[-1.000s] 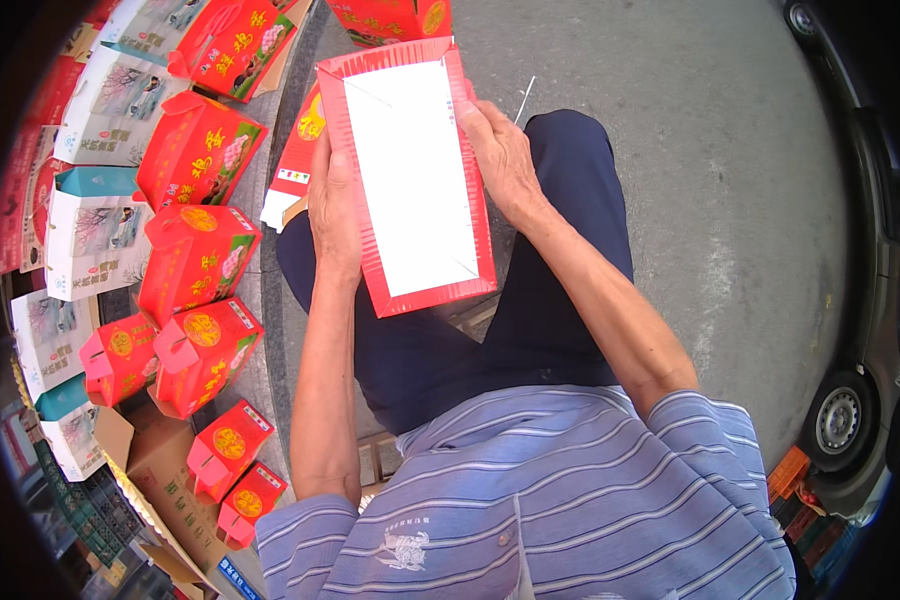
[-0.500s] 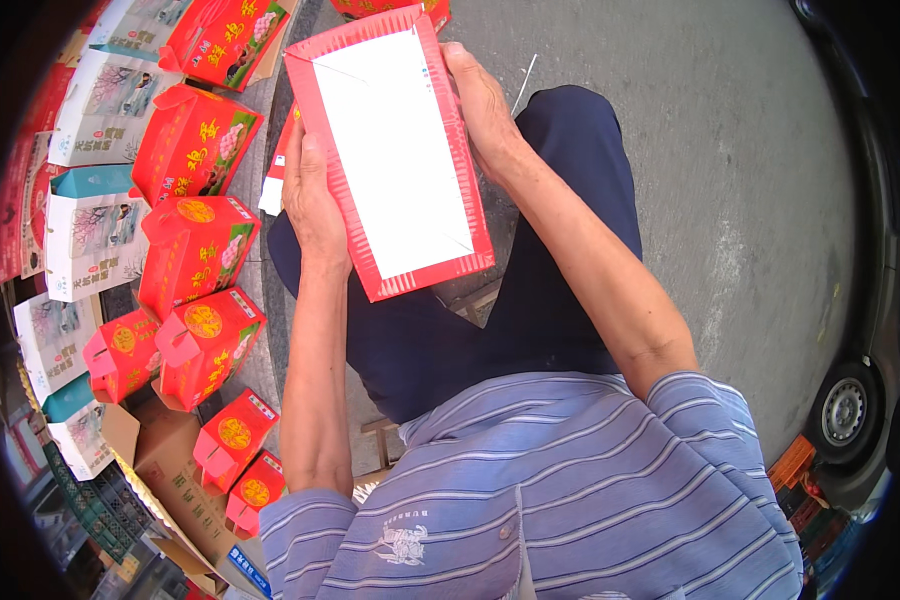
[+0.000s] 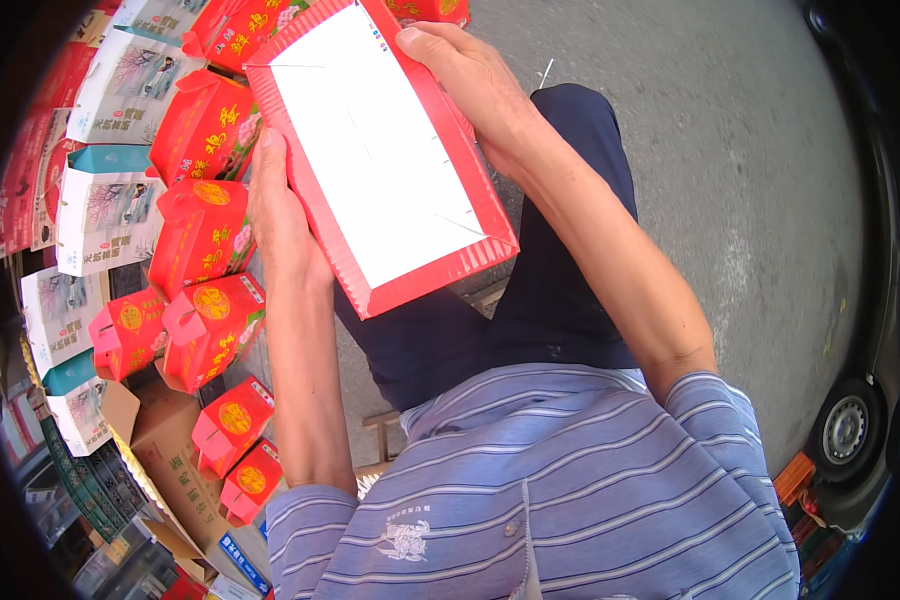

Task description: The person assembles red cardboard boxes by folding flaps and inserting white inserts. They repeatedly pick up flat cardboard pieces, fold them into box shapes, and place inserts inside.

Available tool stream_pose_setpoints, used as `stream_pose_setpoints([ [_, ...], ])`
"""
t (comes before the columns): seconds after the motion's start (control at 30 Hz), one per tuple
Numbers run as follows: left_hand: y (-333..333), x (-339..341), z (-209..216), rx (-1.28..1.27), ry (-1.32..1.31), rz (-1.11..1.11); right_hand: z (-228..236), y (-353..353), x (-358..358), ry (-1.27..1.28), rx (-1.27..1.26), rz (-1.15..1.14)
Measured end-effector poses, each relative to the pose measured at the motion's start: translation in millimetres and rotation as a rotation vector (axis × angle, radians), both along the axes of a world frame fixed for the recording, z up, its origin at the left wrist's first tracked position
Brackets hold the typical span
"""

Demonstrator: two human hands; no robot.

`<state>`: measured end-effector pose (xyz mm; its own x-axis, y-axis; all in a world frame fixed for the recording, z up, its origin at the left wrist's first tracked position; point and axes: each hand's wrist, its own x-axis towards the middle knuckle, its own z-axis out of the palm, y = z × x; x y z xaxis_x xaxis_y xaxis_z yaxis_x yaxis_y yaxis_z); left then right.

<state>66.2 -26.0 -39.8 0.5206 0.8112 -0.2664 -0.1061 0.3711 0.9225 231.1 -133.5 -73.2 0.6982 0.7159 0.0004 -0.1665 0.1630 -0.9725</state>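
Note:
A red cardboard box (image 3: pixel 380 160) with a white rectangular panel facing me is held above my lap, tilted so its top leans left. My left hand (image 3: pixel 285 215) grips its left side, the thumb along the red edge and most fingers hidden behind or under the box. My right hand (image 3: pixel 475 95) holds the upper right edge, its fingers partly out of sight. Dark blue trouser legs (image 3: pixel 580 150) lie below the box. Just left of my left hand stand red gift boxes with handles, the closest a red carton (image 3: pixel 205 235).
Rows of white-and-teal cartons (image 3: pixel 110 210) stand behind the red ones at the left. Smaller red boxes (image 3: pixel 232 425) sit lower, beside an open brown carton (image 3: pixel 180 470). Grey pavement (image 3: pixel 720 200) spreads to the right, with a parked vehicle's wheel (image 3: pixel 845 425) at the far right.
The box has tilted further counter-clockwise, its top shifting left. My right hand has moved left with its upper edge, and my left hand has shifted left along with it.

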Motion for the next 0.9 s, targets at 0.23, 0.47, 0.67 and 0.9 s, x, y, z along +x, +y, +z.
stream_pose_setpoints([
  [0.23, -16, -36, 0, 0.208, 0.044, 0.125, 28, -19, -35, -0.144, -0.028, 0.056],
  [0.47, -32, -65, -9, 0.461, 0.063, 0.132, 23, -19, -63, -0.507, 0.143, 0.003],
  [0.67, -40, -68, -12, 0.598, 0.211, 0.16, 19, -17, -75, -0.641, 0.157, -0.092],
  [0.9, -43, -79, 14, 0.487, 0.048, 0.283, 36, -16, -87, -0.698, 0.19, -0.024],
])
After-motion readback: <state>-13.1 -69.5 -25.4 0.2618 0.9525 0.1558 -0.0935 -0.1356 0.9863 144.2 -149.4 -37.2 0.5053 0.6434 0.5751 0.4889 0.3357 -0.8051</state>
